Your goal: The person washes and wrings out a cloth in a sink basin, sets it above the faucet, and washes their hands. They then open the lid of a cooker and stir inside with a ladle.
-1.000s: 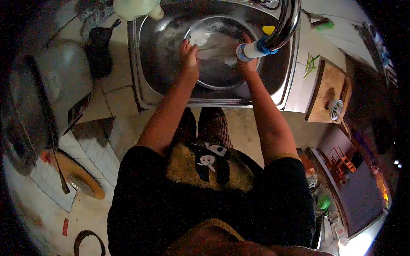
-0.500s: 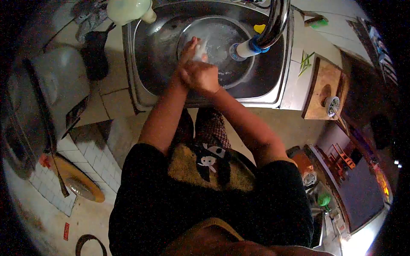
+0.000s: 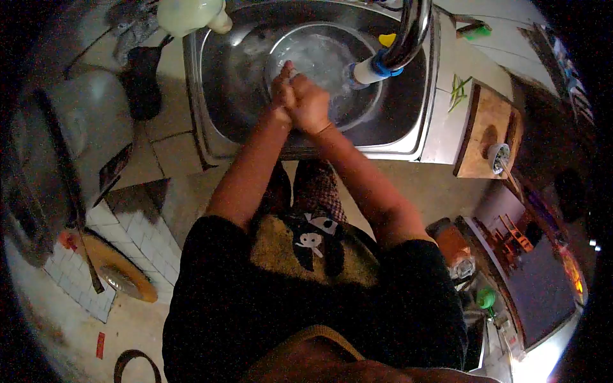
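Over the sink (image 3: 220, 137), my two hands are pressed together above a round metal basin (image 3: 378, 105) of cloudy, foamy water. My left hand (image 3: 281, 92) is on the left, one finger or thumb sticking up and the rest mostly covered. My right hand (image 3: 311, 107) is closed, its fingers curled against the left. Whatever lies between the palms, if anything, is hidden. To the right of the hands, the tap (image 3: 416, 35) ends in a white and blue nozzle (image 3: 369, 71) pointing into the basin.
A pale bottle-like object (image 3: 191, 16) stands at the sink's upper left, near a dark cloth-like item (image 3: 145, 83). On the right counter are green stalks (image 3: 458, 92), a wooden board (image 3: 476, 143) and a small bowl (image 3: 498, 158). Something yellow (image 3: 387, 40) sits behind the tap.
My hands have closed tighter together, and the whitish patch by the left fingers is no longer visible. My right hand has moved slightly up over the left.
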Motion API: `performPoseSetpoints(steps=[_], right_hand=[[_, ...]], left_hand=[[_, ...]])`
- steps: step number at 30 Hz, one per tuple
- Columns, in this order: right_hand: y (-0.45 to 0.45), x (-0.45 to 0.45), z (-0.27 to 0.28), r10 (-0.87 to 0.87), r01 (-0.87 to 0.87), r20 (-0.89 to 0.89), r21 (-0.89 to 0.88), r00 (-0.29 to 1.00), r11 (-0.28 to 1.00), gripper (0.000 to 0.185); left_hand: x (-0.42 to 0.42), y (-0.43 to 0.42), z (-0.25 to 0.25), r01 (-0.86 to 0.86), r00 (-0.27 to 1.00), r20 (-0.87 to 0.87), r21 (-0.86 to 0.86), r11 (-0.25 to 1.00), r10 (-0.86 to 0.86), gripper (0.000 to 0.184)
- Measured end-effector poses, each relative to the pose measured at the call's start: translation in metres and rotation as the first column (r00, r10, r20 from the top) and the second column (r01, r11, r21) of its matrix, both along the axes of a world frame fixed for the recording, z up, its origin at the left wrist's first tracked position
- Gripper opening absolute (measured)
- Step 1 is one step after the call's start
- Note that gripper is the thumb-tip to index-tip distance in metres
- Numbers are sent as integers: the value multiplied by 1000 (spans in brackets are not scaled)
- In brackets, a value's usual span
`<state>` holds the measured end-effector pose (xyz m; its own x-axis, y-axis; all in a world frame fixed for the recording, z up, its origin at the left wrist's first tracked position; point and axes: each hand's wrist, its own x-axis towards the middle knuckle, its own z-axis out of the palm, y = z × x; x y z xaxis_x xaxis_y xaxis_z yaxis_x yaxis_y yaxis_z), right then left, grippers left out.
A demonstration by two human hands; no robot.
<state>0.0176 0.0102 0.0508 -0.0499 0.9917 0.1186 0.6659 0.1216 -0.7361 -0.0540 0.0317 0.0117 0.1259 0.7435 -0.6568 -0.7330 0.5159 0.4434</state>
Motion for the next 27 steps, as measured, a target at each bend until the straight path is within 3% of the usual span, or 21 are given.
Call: performPoseSetpoints(steps=[1,2,3,5,6,7,8,9,10,11,13,15,16,18,19,21,22,24,25,26,27], right_hand=[[11,12,-15,-56,56,9,-106,998,993,24],[19,30,-35,-105,119,65,-275,992,954,26],[21,51,-59,-148,166,111,-175,983,971,24],[26,91,-104,-188,200,152,-69,970,977,22],[29,110,-123,-301,295,-3,-190,954,937,22],[29,118,-120,-363,335,-71,-255,929,907,22],[30,124,-108,-429,372,-133,-318,893,872,22],[30,130,-97,-223,238,217,-43,950,970,23],[25,129,-92,-128,119,402,47,907,992,23],[19,130,-91,-76,-5,574,138,815,990,24],[14,126,-99,26,-72,416,96,909,993,29],[-1,124,-127,132,-95,402,-110,906,989,30],[-5,119,-139,163,-30,486,-269,859,963,31],[-7,117,-124,207,-89,574,-228,792,970,32],[-8,116,-117,223,-119,617,-206,755,971,33],[1,107,-75,533,-253,506,-520,678,816,26],[-2,110,-80,530,-252,510,-516,678,819,26],[-12,122,-96,633,-314,302,-670,713,673,20],[-11,126,-81,633,-315,300,-670,714,672,20],[-6,129,-48,575,-378,88,-671,814,638,17],[2,134,-23,486,-442,-129,-656,864,612,15]], left_hand=[[1,2,-25,32,999,-18,-121,992,-34,34],[15,0,-34,-149,983,-117,-76,986,140,38],[14,2,-14,-34,999,-14,-293,955,31,40],[18,7,-25,10,999,-40,-112,994,-14,46],[5,9,-26,116,993,-6,31,993,-116,51],[-5,11,-32,113,994,-3,30,993,-113,51],[-13,13,-38,402,722,-656,140,905,-219,50],[-18,17,-45,657,106,-993,25,753,-59,50],[-19,12,-9,760,-54,-951,158,631,304,49],[-18,5,-7,761,-56,-955,148,632,292,49],[-16,1,-4,863,-240,-908,-38,504,342,47],[-15,-6,-18,902,-241,-892,-60,427,383,39],[-14,-8,-43,912,-295,-877,-141,386,378,35],[-13,-6,-53,911,-352,-855,-220,349,380,32],[-10,-5,-47,895,-400,-868,-302,328,293,28],[-10,-16,-43,875,-448,-871,-381,297,202,24],[-11,-20,-46,894,-338,-939,-298,336,68,23],[-13,-22,-41,897,-210,-976,-217,384,-59,22],[-15,-19,-32,904,-376,-914,-398,158,-154,21],[-18,-17,-24,839,-543,-815,-537,-89,-204,19],[-24,-11,-25,839,-544,-815,-537,-89,-202,19]])
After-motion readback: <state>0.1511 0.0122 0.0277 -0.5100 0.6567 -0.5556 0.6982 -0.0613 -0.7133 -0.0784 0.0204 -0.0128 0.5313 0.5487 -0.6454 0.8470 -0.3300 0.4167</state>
